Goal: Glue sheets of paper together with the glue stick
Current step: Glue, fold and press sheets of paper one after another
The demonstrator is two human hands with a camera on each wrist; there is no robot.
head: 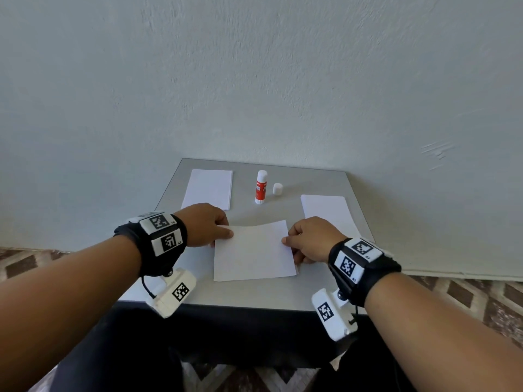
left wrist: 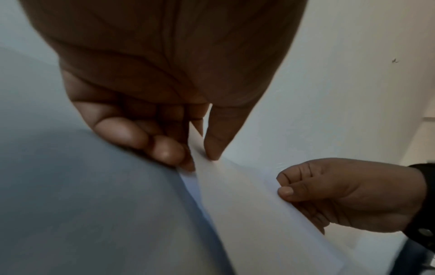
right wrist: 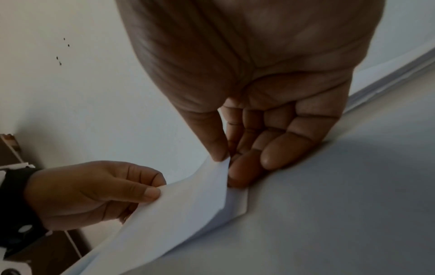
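Note:
A white sheet of paper [head: 253, 251] hangs just above another sheet near the table's front, its far edge raised. My left hand [head: 209, 226] pinches its left edge between thumb and fingers [left wrist: 207, 148]. My right hand [head: 307, 239] pinches its right edge, thumb on top [right wrist: 217, 150]. In both wrist views a lower sheet [right wrist: 235, 201] shows under the held one. The red and white glue stick [head: 260, 187] stands upright and uncapped at the back centre. Its white cap [head: 278, 189] stands just to its right.
A stack of white paper [head: 209, 189] lies at the back left of the grey table [head: 243, 298], another sheet [head: 327, 212] at the right. A pale wall rises right behind the table. Patterned floor lies on both sides.

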